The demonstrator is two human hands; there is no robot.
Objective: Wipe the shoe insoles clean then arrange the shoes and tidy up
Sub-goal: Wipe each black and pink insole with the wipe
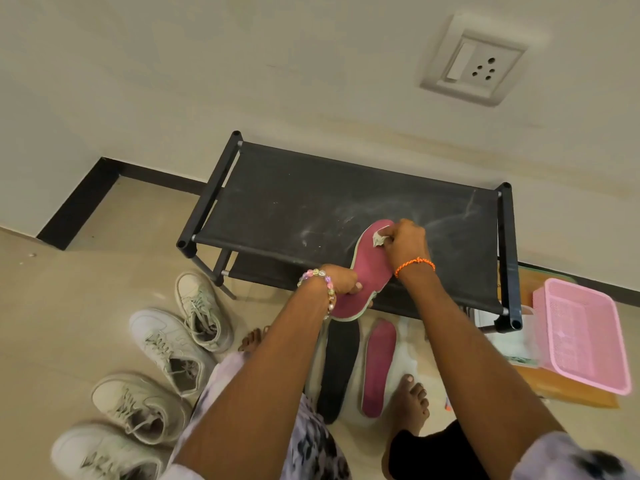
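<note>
Left hand point(341, 284): grips heel of the pink insole point(363, 271).
Right hand point(405, 239): presses a small cloth point(379, 240) on its toe.
Pink basket point(585, 336): contents not visible.

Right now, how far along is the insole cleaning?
Done: can't tell for the pink insole and black insole on the floor. In hand: left hand holds a pink insole; right hand wipes it. Left: four sneakers off the black rack.

Matt black cloth rack point(311, 199) — dusty; pink plastic basket point(588, 341).
</note>
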